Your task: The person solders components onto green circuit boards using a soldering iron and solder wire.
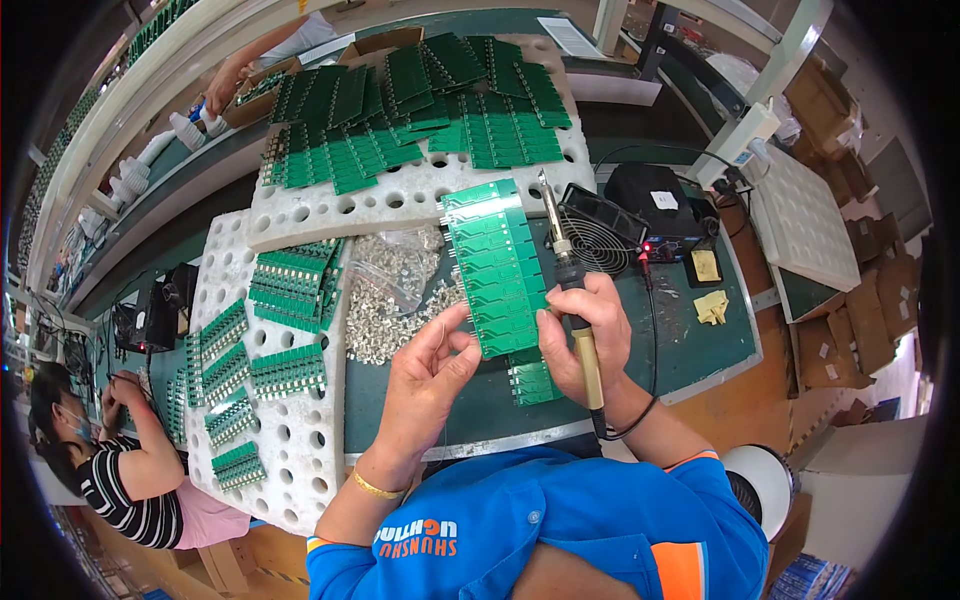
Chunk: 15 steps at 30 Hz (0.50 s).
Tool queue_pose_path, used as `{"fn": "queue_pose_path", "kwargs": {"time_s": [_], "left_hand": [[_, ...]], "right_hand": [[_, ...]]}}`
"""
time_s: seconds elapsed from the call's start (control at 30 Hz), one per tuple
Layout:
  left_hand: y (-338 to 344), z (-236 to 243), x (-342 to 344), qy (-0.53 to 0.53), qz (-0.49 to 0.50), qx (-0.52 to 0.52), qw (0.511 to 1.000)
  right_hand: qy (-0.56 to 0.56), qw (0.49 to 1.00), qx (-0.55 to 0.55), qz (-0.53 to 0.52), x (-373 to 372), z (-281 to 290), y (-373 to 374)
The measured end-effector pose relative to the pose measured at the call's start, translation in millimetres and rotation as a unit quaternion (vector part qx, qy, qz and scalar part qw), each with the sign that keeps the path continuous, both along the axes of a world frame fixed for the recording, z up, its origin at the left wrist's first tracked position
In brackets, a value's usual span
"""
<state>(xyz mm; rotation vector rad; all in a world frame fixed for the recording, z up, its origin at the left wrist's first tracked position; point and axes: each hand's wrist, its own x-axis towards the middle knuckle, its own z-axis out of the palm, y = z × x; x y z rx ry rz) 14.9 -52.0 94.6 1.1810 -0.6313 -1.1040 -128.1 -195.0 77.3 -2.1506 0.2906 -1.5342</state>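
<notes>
A green circuit board panel (495, 270) is held up, tilted, in front of me. My left hand (428, 370) pinches its lower left edge, and a thin wire seems to run by these fingers, too fine to make out surely. Small silvery parts stick out along the panel's left side. My right hand (592, 335) is closed around a soldering iron (583, 355) with a tan handle, its metal tip pointing up and away from the panel. The thumb of that hand also touches the panel's right edge. Below the panel, another green board (533, 378) lies on the green mat.
Small metal parts (385, 335) are heaped beyond my left hand, with a plastic bag (395, 270). White foam trays (290, 440) bear several boards (330, 120). At right stand a black soldering station (655, 205), a coiled iron holder (600, 240) and a yellow sponge (711, 307). A co-worker (130, 470) sits left.
</notes>
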Motion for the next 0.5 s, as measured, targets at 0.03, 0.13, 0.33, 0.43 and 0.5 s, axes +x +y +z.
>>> {"fn": "queue_pose_path", "kwargs": {"time_s": [0.03,0.13,0.33,0.43,0.5], "left_hand": [[-1,0,1,0.000,0.001,0.009,1.000],[-3,-2,5,-0.008,0.009,0.008,1.000],[-8,4,7,-0.023,0.025,0.014,0.999],[-8,4,8,-0.019,0.025,0.011,0.999],[-7,3,9,-0.020,0.023,0.011,0.999]], "right_hand": [[0.000,1.000,0.001,0.000,1,-1,-1],[-0.001,1.000,0.005,0.005,5,-1,-5],[0.005,0.999,0.040,0.009,11,-6,-12],[0.003,0.998,0.055,0.014,14,-9,-12],[0.010,0.999,0.053,0.009,14,-10,-12]]}}
